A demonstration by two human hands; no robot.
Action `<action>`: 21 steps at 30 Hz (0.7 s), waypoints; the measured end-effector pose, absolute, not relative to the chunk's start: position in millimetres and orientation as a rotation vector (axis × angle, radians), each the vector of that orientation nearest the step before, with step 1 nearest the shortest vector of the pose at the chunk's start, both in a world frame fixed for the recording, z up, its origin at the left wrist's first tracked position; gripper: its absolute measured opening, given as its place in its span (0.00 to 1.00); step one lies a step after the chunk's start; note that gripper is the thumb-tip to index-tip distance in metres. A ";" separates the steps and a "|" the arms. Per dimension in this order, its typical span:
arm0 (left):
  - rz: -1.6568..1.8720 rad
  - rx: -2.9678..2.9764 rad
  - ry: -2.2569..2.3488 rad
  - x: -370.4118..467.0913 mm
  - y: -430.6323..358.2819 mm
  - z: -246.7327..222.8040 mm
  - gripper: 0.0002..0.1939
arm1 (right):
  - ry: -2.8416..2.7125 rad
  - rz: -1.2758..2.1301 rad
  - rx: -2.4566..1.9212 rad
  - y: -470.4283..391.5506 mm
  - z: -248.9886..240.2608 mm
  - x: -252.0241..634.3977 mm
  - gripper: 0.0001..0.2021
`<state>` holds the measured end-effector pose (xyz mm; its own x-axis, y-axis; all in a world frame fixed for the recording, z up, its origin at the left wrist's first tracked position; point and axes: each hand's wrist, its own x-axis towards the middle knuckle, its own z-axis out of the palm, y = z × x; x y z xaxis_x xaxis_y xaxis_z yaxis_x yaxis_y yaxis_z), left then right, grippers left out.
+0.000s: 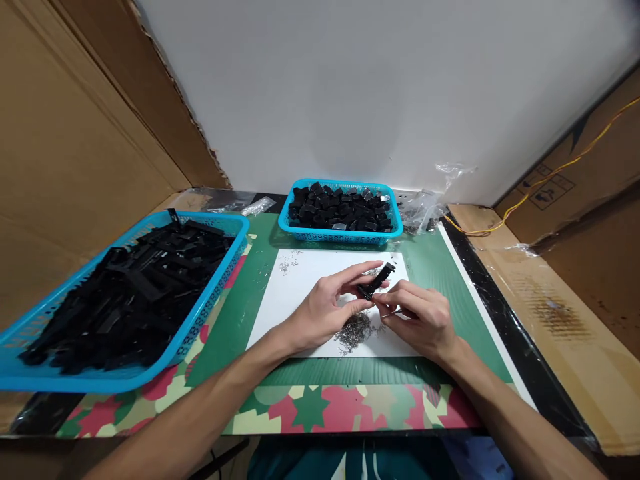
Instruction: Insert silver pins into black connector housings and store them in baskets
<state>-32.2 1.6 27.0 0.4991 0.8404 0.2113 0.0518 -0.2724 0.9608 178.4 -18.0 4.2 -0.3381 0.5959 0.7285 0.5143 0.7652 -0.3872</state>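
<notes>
My left hand [327, 308] grips a black plastic part [381, 277] between thumb and fingers, its long end tilted up to the right. Close against its lower end, my right hand [423, 313] is closed in a pinch; a thin metal piece [393, 313] shows between its fingers. What the fingertips press on is too small to tell. Under the hands, a pile of small metal pieces [354, 333] lies on a white sheet [273, 300]. A smaller scatter of them [289, 262] is at the sheet's upper left.
A large blue basket [193, 320] of long black parts stands at the left. Behind the sheet is a smaller blue basket [340, 236] of short black parts. Clear plastic bags [424, 210] and a yellow cable [520, 200] lie at the back right. Cardboard walls flank both sides.
</notes>
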 end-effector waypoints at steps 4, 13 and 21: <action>0.954 1.684 0.801 -32.0 2.1 26.2 0.25 | -2.038 0.043 -0.834 -18.2 7.5 178.9 0.06; 0.861 1.695 0.796 -37.5 2.6 31.0 0.25 | -2.033 -0.050 -0.838 -17.7 10.4 177.3 0.06; 0.871 1.693 0.816 -36.7 2.8 29.8 0.24 | -1.998 0.114 -0.822 -15.8 6.7 177.5 0.06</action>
<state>-36.7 2.8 29.8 0.5088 0.8453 0.1631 0.1078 -0.2506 0.9621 177.5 -15.8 6.7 -0.3332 0.5904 0.7351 0.5033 0.7707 -0.3908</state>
